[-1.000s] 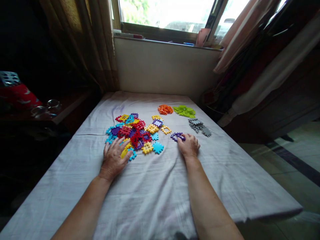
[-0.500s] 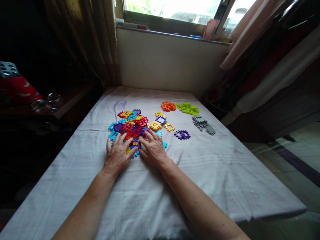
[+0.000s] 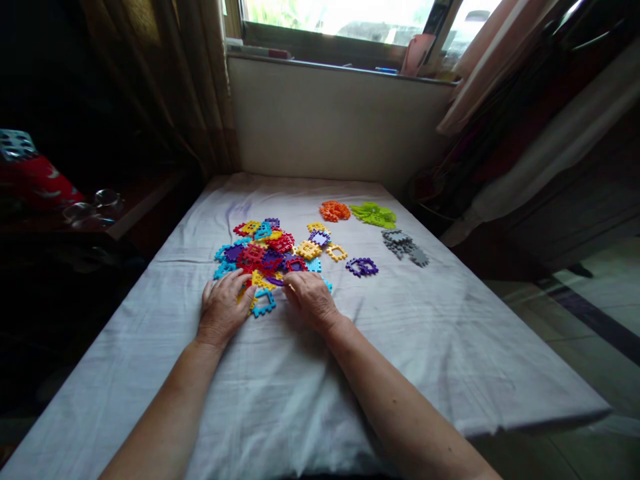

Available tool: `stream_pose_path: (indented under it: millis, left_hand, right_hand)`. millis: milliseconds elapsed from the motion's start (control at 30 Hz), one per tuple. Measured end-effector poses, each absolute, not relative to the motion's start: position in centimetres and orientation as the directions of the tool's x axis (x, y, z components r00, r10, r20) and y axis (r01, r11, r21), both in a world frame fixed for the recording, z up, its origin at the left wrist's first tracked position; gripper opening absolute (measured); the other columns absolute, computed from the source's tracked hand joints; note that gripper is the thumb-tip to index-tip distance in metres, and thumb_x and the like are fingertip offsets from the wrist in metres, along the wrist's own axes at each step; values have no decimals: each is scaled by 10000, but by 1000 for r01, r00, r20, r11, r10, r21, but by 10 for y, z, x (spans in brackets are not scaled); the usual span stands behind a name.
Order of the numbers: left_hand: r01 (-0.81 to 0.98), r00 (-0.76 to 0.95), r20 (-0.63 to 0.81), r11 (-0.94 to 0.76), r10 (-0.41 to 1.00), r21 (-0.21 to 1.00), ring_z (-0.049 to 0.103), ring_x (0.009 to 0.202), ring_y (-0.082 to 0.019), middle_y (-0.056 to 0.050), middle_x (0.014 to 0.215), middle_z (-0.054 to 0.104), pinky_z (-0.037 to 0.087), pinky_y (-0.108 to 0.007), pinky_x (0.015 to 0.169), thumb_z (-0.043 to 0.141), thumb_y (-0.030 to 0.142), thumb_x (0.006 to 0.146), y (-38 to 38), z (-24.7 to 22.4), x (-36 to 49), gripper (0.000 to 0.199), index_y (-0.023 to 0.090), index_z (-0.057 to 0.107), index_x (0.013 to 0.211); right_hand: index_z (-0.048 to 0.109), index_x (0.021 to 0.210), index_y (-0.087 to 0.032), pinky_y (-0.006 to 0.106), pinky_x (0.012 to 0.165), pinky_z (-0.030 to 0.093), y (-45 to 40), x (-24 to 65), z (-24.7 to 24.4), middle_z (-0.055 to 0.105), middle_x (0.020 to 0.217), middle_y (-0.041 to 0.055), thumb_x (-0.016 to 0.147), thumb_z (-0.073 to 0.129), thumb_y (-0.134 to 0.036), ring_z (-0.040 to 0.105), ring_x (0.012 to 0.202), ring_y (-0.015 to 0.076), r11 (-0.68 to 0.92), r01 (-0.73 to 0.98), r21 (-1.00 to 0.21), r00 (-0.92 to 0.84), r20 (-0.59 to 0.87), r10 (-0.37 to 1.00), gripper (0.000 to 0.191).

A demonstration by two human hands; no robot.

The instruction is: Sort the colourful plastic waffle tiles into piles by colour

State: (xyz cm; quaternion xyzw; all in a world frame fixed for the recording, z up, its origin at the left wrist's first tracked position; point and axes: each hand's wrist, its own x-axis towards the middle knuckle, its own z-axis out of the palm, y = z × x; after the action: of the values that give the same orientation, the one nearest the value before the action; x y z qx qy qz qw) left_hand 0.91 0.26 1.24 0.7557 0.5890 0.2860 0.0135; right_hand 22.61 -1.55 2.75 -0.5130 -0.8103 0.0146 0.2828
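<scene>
A mixed pile of notched plastic puzzle-like building pieces in red, yellow, blue and purple lies on the cloth-covered table. My right hand is at the pile's near right side, its thumb and fingers pinched on a purple building piece seen nearly edge-on. My left hand rests over the near left edge of the pile, fingers laid on the pieces and thumb apart. A blue square frame piece lies between the hands, with a yellow piece just beyond it.
Separate groups lie to the right: orange pieces, green pieces, grey pieces and purple pieces. A few yellow pieces sit beside the pile. Glasses rest on a dark side table at left.
My right hand has closed on a purple piece and lifted it on edge from between the hands. My left hand has drawn slightly left, uncovering the blue frame piece.
</scene>
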Motion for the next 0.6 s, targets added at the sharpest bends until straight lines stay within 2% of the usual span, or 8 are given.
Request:
stream_pose_path:
  millis: [67,167,233,300,367,467,600]
  left_hand:
    - [872,159,427,-329,890,361,601,1221,-289,-102,1320,667,333,-523,1140,477,439,923,4,12,9,362,248,689,1147]
    - [861,205,450,-379,869,340,538,1314,-295,-104,1405,613,309,-511,1164,460,472,930,7,12,11,434,240,658,1238]
    - [862,238,450,-401,861,310,449,1402,-303,-105,1477,551,254,-522,1194,438,497,937,10,12,16,504,229,609,1329]
    - [872,267,418,-402,869,279,369,1458,-318,-106,1522,500,188,-559,1212,416,519,944,13,12,21,568,217,550,1406]
    - [882,298,356,-398,886,252,334,1476,-338,-110,1527,492,140,-607,1210,405,543,944,15,12,26,613,210,510,1448]
    - [893,333,265,-393,905,219,353,1463,-354,-110,1502,520,97,-654,1199,386,569,949,15,14,29,627,208,517,1445]
    - [892,353,261,-407,899,196,392,1441,-342,-87,1469,559,92,-659,1196,353,547,972,10,18,28,566,242,575,1394]
  right_hand:
    - [676,1029,-217,283,867,470,-12,246,31,737,993,72,1001,437,-293,664,919,182,357,841,-407,-141,472,870,253]
    - [692,1012,-208,267,817,479,-6,291,36,746,963,70,975,442,-319,679,882,188,99,805,-585,229,461,857,276]
    - [704,1004,-181,275,779,479,-3,324,38,752,929,80,945,452,-322,681,855,204,-114,728,-676,485,391,782,295]
    - [716,1004,-154,286,755,471,-2,350,37,754,914,95,911,469,-311,679,851,222,-291,634,-717,660,306,686,308]
    - [730,993,-147,287,726,457,-2,367,34,753,891,98,884,495,-312,671,837,230,-388,579,-717,731,246,636,308]
    - [748,966,-174,277,686,429,-3,374,28,746,861,79,873,523,-320,646,796,217,-446,591,-672,736,223,640,284]
    - [757,979,-203,272,678,411,-5,372,24,737,888,69,891,538,-316,619,773,199,-518,610,-600,737,190,648,262]
